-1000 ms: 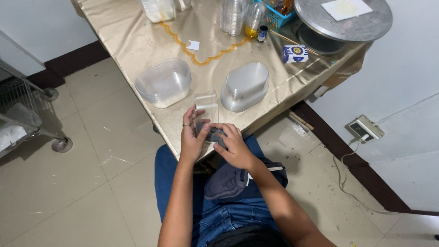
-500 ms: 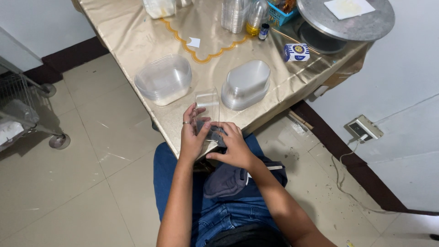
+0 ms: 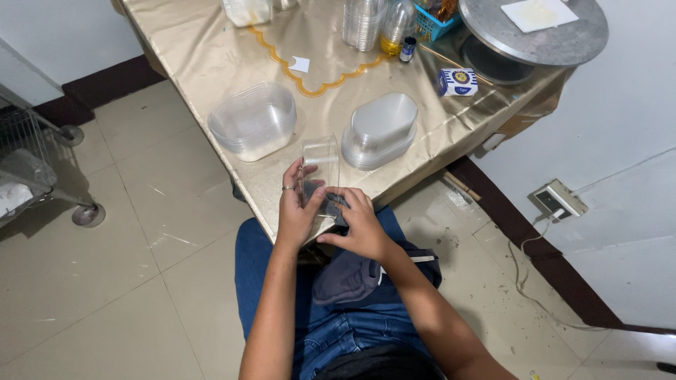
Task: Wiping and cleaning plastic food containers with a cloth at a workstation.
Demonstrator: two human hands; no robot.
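Note:
A clear plastic hinged container (image 3: 320, 160) rests at the near edge of the gold-covered table (image 3: 211, 63), its lid standing up. My left hand (image 3: 296, 211), with a ring on one finger, grips its left side. My right hand (image 3: 359, 225) holds its right side, fingers pressed on something dark inside it. Behind it lie a stack of clear tubs (image 3: 255, 121) on the left and an upturned stack of clear lids (image 3: 380, 130) on the right.
Further back stand stacked clear cups (image 3: 362, 24), a small bottle (image 3: 408, 49), a blue basket (image 3: 433, 21), a small blue-and-white box (image 3: 458, 81) and a round metal turntable (image 3: 535, 32). A wheeled wire cart (image 3: 35, 169) stands at left. A wall socket (image 3: 560, 200) and cable sit at right.
Both hands stay on the clear container with only slight finger shifts. The view has shifted a little.

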